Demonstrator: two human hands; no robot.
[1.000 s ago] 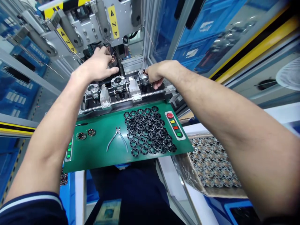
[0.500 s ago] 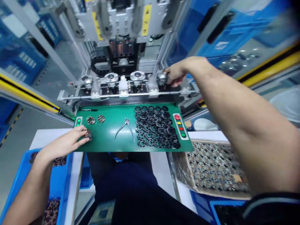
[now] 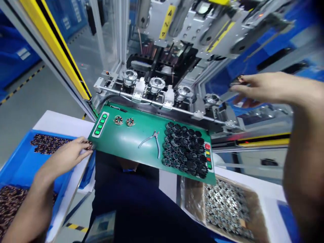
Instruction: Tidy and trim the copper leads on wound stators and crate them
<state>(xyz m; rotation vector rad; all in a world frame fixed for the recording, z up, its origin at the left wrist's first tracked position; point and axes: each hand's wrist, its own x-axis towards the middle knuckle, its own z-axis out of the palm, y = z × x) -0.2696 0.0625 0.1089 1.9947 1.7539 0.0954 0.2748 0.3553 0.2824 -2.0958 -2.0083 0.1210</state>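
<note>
My left hand (image 3: 67, 150) is closed on a copper-wound stator (image 3: 87, 145) at the left front corner of the green worktop (image 3: 126, 141). Raised at the right, my right hand (image 3: 265, 88) grips a dark, round part with copper winding (image 3: 239, 80), apparently another stator, partly hidden by the fingers. Below and left of it sits the rightmost metal holder (image 3: 212, 99) of the machine's row. Two loose stators (image 3: 130, 122) with wire ends lie on the worktop. Cutting pliers (image 3: 155, 138) rest with handles spread, beside rows of black rings (image 3: 186, 148).
Press tooling (image 3: 187, 27) hangs above the holder row. A rail (image 3: 152, 101) runs along the front of the holders. At left stands a blue bin (image 3: 22, 158) of stators; at lower right, a box (image 3: 192, 199) of metal rings. A pen (image 3: 118, 108) lies at the back.
My right hand has lifted away from the rightmost holder, out to the right, with the part. My left hand has drawn its stator to the worktop's corner. The view has turned.
</note>
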